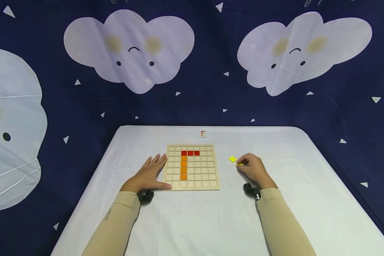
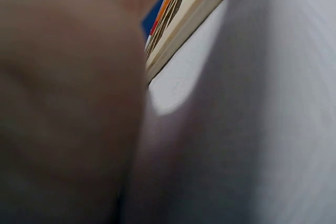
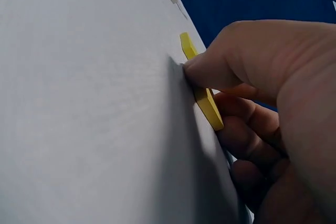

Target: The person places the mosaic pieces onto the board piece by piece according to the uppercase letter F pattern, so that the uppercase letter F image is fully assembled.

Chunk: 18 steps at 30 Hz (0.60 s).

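A square wooden grid board (image 1: 216, 167) lies on the table, with a row of three red tiles (image 1: 190, 153) near its top. Below the leftmost red one runs a column of several orange tiles (image 1: 184, 164). My left hand (image 1: 148, 176) rests spread at the board's left side, its thumb at the near left corner. Right of the board, my right hand (image 1: 255, 171) pinches a yellow tile (image 3: 210, 109) between thumb and fingers, close to the tabletop. Another yellow tile (image 1: 232, 159) lies flat just left of those fingers.
Behind the board lies a small pattern card (image 1: 203, 134). White cloth covers the table (image 1: 195, 224), and a dark blue curtain with clouds (image 1: 208, 103) hangs at its far edge. A black wrist device (image 1: 251, 190) sits on the right arm, another (image 1: 145, 196) on the left.
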### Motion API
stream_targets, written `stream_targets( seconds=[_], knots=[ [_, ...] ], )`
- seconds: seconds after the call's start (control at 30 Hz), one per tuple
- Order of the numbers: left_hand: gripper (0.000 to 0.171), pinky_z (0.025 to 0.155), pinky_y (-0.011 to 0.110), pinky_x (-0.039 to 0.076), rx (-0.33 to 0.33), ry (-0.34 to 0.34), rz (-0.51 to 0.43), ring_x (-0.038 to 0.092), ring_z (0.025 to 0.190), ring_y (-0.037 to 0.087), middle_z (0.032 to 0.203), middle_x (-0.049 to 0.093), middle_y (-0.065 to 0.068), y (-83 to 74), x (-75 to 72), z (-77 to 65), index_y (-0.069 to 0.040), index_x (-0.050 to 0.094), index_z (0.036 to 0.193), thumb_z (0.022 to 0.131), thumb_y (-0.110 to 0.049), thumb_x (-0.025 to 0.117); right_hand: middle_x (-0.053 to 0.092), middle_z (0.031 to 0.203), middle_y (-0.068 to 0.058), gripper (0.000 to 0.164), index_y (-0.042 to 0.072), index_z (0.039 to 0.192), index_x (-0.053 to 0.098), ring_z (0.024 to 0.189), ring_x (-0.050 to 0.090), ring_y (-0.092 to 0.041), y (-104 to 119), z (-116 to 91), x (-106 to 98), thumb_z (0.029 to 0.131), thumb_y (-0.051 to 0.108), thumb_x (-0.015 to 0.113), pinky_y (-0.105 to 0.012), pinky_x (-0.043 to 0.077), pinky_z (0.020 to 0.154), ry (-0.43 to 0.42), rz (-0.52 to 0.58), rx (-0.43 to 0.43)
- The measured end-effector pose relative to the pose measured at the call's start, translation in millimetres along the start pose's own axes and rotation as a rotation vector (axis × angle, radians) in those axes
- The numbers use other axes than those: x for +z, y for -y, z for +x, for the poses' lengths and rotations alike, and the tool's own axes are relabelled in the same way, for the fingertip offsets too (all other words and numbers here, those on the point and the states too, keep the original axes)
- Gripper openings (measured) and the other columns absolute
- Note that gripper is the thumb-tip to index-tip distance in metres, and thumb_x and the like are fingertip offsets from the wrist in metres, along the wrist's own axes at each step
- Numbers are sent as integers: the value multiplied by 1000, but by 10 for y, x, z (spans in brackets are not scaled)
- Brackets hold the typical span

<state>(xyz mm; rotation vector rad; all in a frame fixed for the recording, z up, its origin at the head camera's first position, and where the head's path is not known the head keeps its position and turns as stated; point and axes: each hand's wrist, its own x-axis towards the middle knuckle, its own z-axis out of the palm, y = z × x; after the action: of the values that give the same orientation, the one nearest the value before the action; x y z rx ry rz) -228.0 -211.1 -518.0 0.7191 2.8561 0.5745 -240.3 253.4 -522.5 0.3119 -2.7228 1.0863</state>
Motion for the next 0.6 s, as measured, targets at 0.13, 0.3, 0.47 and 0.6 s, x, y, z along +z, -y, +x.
stream_targets(
  seconds=[0.13, 0.3, 0.47, 0.6],
  knots=[
    [137, 127, 51, 0, -1, -2, -11, 9, 159, 31, 173, 18, 10, -7, -12, -10, -3, 23, 167, 69, -82, 78, 69, 95, -7, 11, 5, 89, 76, 85, 63, -24, 34, -9, 12, 85, 0, 84, -41, 53, 77, -17, 8, -7],
    [137, 127, 50, 0, 1, -1, -4, 8, 160, 30, 174, 17, 10, -8, -11, 1, -4, 23, 167, 69, -83, 78, 70, 96, -9, 11, 4, 90, 76, 86, 65, -25, 79, -17, 42, 85, 0, 85, -43, 54, 79, -39, 37, -9],
    [138, 127, 50, 0, 2, 2, 2, 8, 160, 30, 173, 17, 10, -9, -9, 5, -3, 23, 167, 69, -83, 78, 69, 97, -9, 13, 3, 92, 76, 86, 66, -25, 102, -22, 77, 85, 1, 86, -43, 55, 79, -54, 36, -10],
    [138, 127, 50, 0, -2, 1, 4, 8, 160, 30, 174, 17, 10, 1, 0, 2, -4, 23, 167, 69, -83, 78, 69, 97, -9, 13, 4, 91, 75, 86, 66, -24, 99, -11, 94, 85, 1, 86, -43, 56, 79, -63, 29, -12]
  ],
)
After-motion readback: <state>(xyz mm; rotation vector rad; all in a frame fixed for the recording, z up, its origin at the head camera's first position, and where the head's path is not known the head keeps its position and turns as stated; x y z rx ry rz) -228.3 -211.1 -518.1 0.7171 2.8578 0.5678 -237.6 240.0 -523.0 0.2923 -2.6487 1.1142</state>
